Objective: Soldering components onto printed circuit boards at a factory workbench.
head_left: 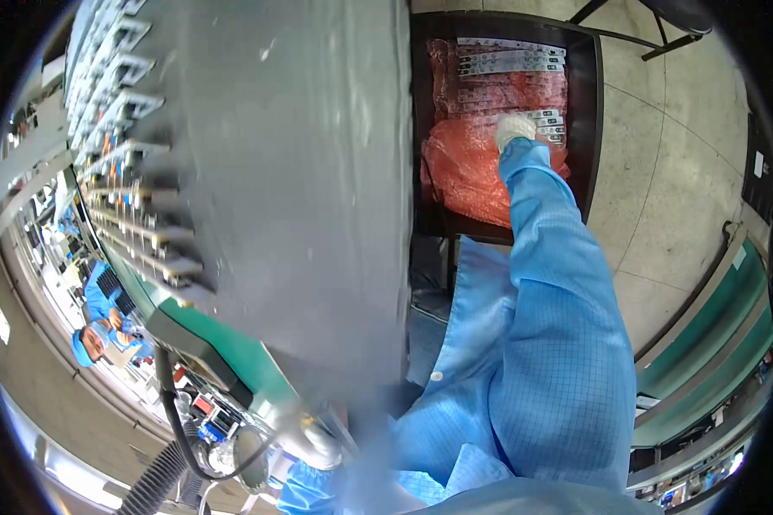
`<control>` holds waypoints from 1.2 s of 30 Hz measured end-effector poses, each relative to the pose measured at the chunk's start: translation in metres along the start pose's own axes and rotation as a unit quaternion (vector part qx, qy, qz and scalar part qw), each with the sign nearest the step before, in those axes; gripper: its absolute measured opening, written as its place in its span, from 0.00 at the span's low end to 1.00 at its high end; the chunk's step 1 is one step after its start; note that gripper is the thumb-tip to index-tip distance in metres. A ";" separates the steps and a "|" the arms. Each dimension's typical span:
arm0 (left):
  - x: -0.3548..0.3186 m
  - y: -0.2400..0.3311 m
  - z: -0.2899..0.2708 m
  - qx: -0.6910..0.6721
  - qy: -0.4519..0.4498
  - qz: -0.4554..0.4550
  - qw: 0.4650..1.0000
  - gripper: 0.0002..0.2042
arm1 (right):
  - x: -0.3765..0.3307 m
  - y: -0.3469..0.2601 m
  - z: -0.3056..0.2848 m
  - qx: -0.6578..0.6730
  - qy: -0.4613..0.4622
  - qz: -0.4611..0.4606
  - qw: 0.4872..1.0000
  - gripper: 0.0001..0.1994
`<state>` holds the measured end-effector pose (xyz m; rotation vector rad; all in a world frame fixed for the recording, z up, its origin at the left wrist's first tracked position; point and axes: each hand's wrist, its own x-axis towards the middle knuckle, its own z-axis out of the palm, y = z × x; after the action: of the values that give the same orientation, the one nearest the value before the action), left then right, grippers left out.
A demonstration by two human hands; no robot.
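My right hand (515,130), in a white glove, reaches down into a dark bin (586,112). It touches or hovers just over pink bubble wrap (464,167), beside flat whitish strips (511,62) with dark marks. Its fingers are hidden behind the back of the hand, so I cannot see whether it grips anything. My left hand (313,448), also gloved in white, is low and left, close to the end of the green surface (236,348). Blur and a grey shape in front hide its fingers.
A large grey panel (301,172) stands between the bin and a row of upright boards and metal brackets (129,189). A ribbed hose (155,481) and a black cable lie lower left. A co-worker in blue (103,330) is farther left. Green shelving (704,343) stands right.
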<state>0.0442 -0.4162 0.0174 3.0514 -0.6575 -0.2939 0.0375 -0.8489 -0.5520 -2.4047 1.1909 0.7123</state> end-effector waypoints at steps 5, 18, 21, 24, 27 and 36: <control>0.004 0.003 0.008 -0.045 0.005 -0.109 0.993 0.25 | 0.031 0.001 0.021 -0.048 -0.079 0.034 0.995 0.15; 0.047 0.015 0.023 0.211 0.097 0.128 0.964 0.20 | 0.042 0.015 0.031 -0.063 -0.061 0.028 0.996 0.24; 0.046 0.021 0.020 0.264 0.115 0.173 0.942 0.19 | 0.044 0.010 0.006 -0.063 -0.177 -0.040 0.981 0.23; 0.044 0.023 0.021 0.306 0.132 0.219 0.917 0.18 | 0.040 0.010 0.019 0.008 -0.138 0.005 0.990 0.19; 0.034 0.019 0.018 0.344 0.151 0.258 0.890 0.17 | 0.029 0.017 0.026 -0.065 -0.142 -0.027 0.987 0.15; 0.015 0.027 -0.003 0.003 0.035 0.081 0.996 0.11 | -0.042 0.078 -0.059 -0.054 0.129 -0.099 0.985 0.08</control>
<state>0.0470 -0.4472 0.0186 2.9734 -0.8969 -0.1826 -0.0309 -0.8989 -0.4873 -2.7243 1.0051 0.4218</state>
